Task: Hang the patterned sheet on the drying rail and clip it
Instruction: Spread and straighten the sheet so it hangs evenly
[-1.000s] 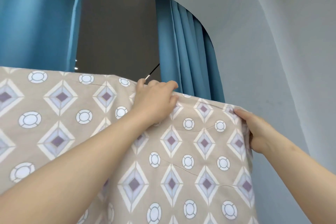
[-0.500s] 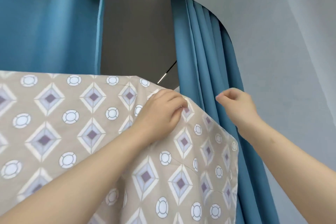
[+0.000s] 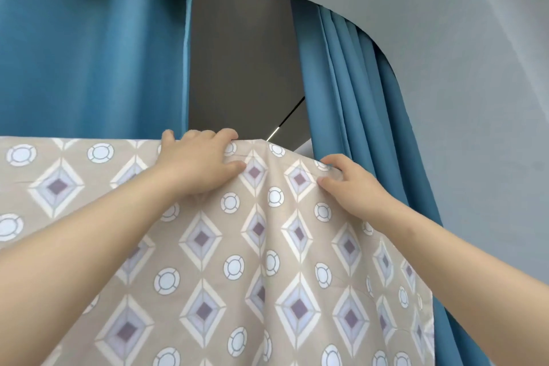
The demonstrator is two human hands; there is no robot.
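Observation:
The patterned sheet [image 3: 237,246], beige with diamonds and circles, hangs draped over a rail that it hides completely. Its top fold runs level across the left half and dips toward the right. My left hand [image 3: 199,163] grips that top fold near the middle, fingers curled over the far side. My right hand [image 3: 347,184] pinches the sheet's top edge near its right corner, thumb in front and fingers on top. No clip is in view.
Blue curtains hang behind, one panel on the left [image 3: 89,38] and a pleated one on the right [image 3: 356,98], close to the sheet's right edge. A grey wall [image 3: 475,98] curves overhead on the right.
My right hand, free in the air half a second ago, has come down and taken hold of the sheet's top edge near the right corner. My left hand kept its grip.

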